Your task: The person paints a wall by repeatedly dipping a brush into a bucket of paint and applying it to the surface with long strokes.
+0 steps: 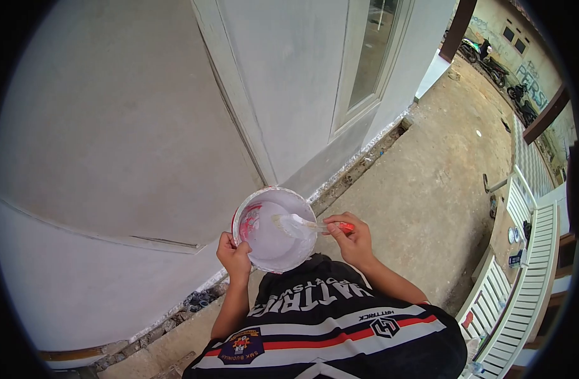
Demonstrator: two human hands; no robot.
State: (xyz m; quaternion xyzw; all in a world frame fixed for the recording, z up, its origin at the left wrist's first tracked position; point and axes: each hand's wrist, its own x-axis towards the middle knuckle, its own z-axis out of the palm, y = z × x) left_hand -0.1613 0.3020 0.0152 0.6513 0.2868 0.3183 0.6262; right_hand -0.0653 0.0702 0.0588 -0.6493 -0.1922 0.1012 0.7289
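Note:
A round paint bucket (275,260) with whitish paint in it and red streaks on its inner wall is held close to my body. My left hand (233,252) grips its rim on the left side, thumb on the edge. In my right hand (353,239) is a paintbrush (296,222) with a red handle, held at the bucket's right rim. The paint-coated bristles point left, over the paint inside the bucket.
A pale wall (289,82) with a narrow window (366,57) stands ahead, beside a grey panel (125,114). Rubble (204,300) lies along the wall's foot. On the right are a concrete floor (441,158), a slatted white bench (533,252) and parked motorbikes (492,69).

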